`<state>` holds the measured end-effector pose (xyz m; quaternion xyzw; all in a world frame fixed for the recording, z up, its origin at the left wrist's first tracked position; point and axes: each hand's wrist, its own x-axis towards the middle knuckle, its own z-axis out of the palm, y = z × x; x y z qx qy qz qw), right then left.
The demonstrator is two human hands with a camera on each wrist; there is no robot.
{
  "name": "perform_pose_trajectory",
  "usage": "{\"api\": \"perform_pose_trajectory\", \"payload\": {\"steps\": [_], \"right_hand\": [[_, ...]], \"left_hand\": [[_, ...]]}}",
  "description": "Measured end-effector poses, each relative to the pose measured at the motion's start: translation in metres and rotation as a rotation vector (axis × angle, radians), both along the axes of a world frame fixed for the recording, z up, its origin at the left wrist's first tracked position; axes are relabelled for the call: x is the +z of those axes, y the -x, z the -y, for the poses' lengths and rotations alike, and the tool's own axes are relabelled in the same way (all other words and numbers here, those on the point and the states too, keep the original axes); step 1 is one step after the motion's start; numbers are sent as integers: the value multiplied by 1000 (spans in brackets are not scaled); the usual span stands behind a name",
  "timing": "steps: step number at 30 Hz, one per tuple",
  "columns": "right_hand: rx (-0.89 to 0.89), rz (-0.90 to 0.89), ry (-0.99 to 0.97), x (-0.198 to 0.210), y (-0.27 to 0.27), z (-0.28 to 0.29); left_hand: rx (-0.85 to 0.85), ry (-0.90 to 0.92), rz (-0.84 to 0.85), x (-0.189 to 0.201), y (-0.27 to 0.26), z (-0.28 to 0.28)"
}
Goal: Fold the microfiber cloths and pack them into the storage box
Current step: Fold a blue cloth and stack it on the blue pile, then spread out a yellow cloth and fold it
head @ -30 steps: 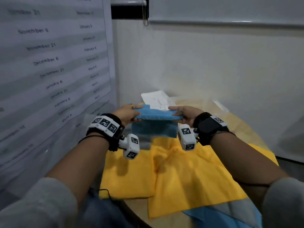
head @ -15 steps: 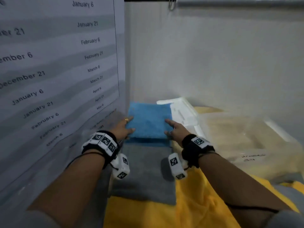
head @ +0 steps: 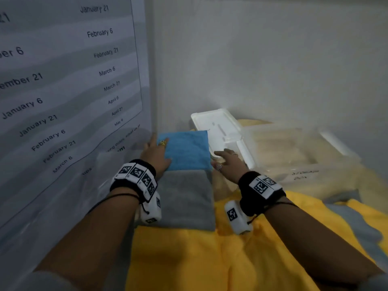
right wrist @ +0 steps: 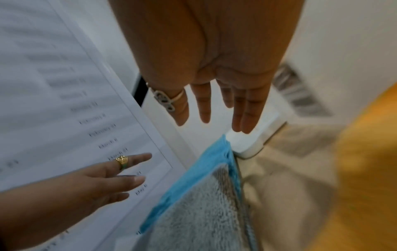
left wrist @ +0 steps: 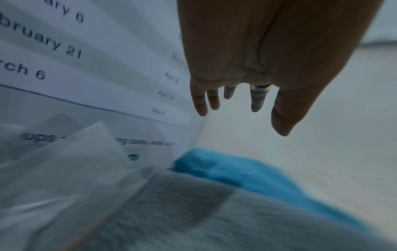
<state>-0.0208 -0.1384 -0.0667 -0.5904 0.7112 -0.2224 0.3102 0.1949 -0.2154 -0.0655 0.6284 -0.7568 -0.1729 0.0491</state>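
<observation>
Two hands, the left hand (head: 156, 153) and right hand (head: 227, 162), lie with fingers straight beside the folded blue cloth (head: 185, 150) between them, so next it must go into the clear box (head: 298, 152) past the right fingers.

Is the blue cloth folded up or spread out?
Folded. The blue cloth is a small, thick rectangle lying flat beside the gray cloth.

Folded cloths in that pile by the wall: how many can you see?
2. A folded blue cloth lies farther back, between the two hands. A folded grey cloth lies just in front of it, nearer the person. More may be hidden underneath.
</observation>
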Motion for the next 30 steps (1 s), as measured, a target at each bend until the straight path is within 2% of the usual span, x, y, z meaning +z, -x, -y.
{"api": "perform_pose_trajectory", "payload": {"steps": [4,8,10,12,14,16,19,22,24,30], "right_hand": [[-143,141,76,10,36,-97],[-339,114,80,-6,76,-207],[-394,-55,11,-28,97,-244],[-423,-277,-167,-47,111,-273],[-461,-361,-281,-59,118,-293],[-478,-371,-264,-65,123,-304],[-462,-425,-246,-65,133,-310],[-529,-250,-147,-58,143,-308],[-588,-163,-160,-52,154,-299],[-523,-263,-278,-43,167,-269]], "left_hand": [[-128,95,-205,28,36,-80],[-329,-14,-373,16,78,-184],[-429,-116,-295,-3,100,-231],[-478,-245,-80,-29,117,-274],[-474,-348,127,-54,129,-307],[-455,-358,203,-71,139,-327],[-468,-332,236,-76,147,-336],[-500,-348,269,-79,148,-334],[-534,-349,292,-79,148,-332],[-693,-356,297,-70,155,-341]]}}
